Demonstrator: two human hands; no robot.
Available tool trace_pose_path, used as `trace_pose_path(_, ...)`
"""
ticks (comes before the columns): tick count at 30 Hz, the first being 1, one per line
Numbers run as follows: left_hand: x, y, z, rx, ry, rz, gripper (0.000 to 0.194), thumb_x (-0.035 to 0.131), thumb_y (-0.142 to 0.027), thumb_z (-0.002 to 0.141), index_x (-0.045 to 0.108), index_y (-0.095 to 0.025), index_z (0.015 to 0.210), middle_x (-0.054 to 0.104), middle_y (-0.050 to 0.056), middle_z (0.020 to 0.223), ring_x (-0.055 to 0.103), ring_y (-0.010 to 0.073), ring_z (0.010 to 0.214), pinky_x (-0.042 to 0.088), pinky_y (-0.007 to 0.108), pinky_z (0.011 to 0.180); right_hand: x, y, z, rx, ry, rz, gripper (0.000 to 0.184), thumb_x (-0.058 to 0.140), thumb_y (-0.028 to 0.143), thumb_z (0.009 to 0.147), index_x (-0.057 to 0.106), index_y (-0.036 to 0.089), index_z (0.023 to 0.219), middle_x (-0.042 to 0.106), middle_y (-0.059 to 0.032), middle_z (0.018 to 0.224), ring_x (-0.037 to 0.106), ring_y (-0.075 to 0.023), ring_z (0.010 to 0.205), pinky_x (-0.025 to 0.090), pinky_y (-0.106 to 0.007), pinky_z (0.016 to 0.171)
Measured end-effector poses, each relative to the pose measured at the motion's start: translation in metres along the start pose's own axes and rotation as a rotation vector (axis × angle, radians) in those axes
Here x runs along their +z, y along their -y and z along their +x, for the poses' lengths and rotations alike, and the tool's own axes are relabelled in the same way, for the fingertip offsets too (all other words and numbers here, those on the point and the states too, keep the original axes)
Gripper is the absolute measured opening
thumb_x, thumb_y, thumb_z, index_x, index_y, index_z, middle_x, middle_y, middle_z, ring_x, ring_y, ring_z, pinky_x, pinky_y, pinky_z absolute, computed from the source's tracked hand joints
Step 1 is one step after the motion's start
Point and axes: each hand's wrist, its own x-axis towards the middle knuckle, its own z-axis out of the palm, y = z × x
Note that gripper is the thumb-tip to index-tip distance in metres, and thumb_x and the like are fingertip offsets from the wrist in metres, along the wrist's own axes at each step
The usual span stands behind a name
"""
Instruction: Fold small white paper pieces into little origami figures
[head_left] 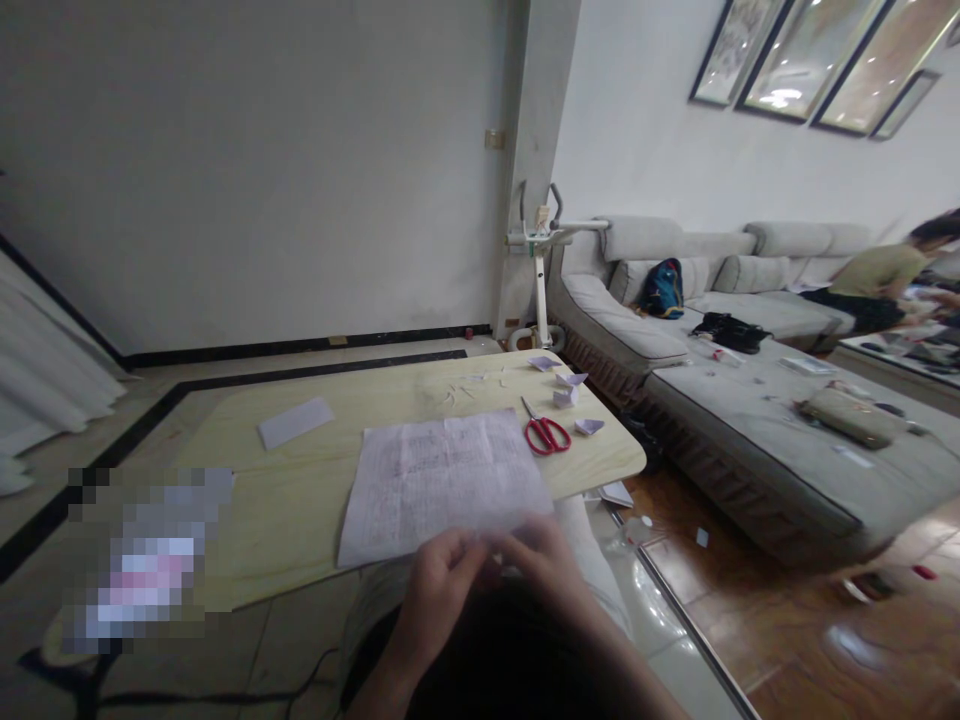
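Observation:
My left hand (441, 575) and my right hand (541, 562) meet at the near edge of the table, fingertips close together. The fingers of both hands are closed in a pinch; what lies between them is hidden, and the right one is blurred. Just beyond them a large creased sheet of printed paper (442, 470) lies flat. Red-handled scissors (547, 434) rest at its right, blades slightly apart and pointing away. Near the table's right end stand several small folded paper pieces (589, 427). Thin paper scraps (461, 388) are scattered behind the sheet.
A folded white paper (297, 423) lies on the left of the pale wooden table (300, 510). A blurred-out patch (150, 560) covers its left end. To the right are a grey sofa (720, 420), an exercise machine (540, 270) and a seated person (877, 275).

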Motion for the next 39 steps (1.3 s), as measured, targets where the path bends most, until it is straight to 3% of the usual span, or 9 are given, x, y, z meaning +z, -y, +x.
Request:
trace_pose_path(11, -0.003, -0.011, -0.002, 0.005, 0.030, 0.119, 0.032, 0.057, -0.042, 0.085, 0.065, -0.019, 0.065, 0.068, 0.001, 0.061, 0.064, 0.0186, 0.061, 0.047, 0.025, 0.059, -0.004, -0.009, 0.004, 0.005, -0.114, 0.000, 0.034, 0.074, 0.045, 0.073, 0.066, 0.015, 0.058, 0.059, 0.0010, 0.052, 0.051, -0.0123, 0.050, 0.040, -0.023, 0.050)
trace_pose_path(16, -0.001, -0.018, -0.007, 0.088, -0.036, 0.151, 0.037, 0.055, -0.043, 0.086, 0.059, -0.021, 0.057, 0.058, -0.002, 0.052, 0.058, 0.0167, 0.055, 0.044, 0.025, 0.058, -0.002, -0.014, 0.004, 0.038, -0.095, 0.055, 0.037, 0.073, 0.046, 0.074, 0.064, 0.015, 0.056, 0.057, 0.0022, 0.048, 0.050, -0.0114, 0.048, 0.040, -0.023, 0.050)
trace_pose_path(23, -0.004, -0.009, -0.006, 0.126, -0.035, 0.107, 0.038, 0.051, -0.043, 0.088, 0.054, -0.022, 0.057, 0.055, -0.002, 0.051, 0.055, 0.0164, 0.053, 0.043, 0.026, 0.058, -0.002, -0.005, 0.002, 0.041, -0.075, 0.019, 0.034, 0.070, 0.042, 0.076, 0.063, 0.017, 0.054, 0.058, 0.0015, 0.051, 0.053, -0.0130, 0.052, 0.043, -0.024, 0.056)
trace_pose_path(29, -0.003, -0.006, -0.005, 0.127, -0.018, 0.122, 0.037, 0.050, -0.042, 0.089, 0.050, -0.022, 0.057, 0.053, -0.003, 0.050, 0.054, 0.0156, 0.051, 0.043, 0.026, 0.057, 0.001, -0.013, 0.000, 0.005, -0.074, 0.081, 0.034, 0.069, 0.042, 0.077, 0.062, 0.016, 0.056, 0.056, 0.0022, 0.051, 0.050, -0.0123, 0.052, 0.040, -0.023, 0.053)
trace_pose_path(39, -0.004, 0.000, -0.006, 0.163, -0.030, 0.079, 0.043, 0.048, -0.044, 0.092, 0.047, -0.022, 0.055, 0.048, -0.004, 0.048, 0.050, 0.0137, 0.047, 0.040, 0.024, 0.051, 0.004, -0.003, -0.004, -0.010, -0.041, 0.150, 0.049, 0.053, 0.050, 0.088, 0.058, 0.017, 0.052, 0.055, 0.0002, 0.053, 0.051, -0.0133, 0.054, 0.042, -0.025, 0.059)
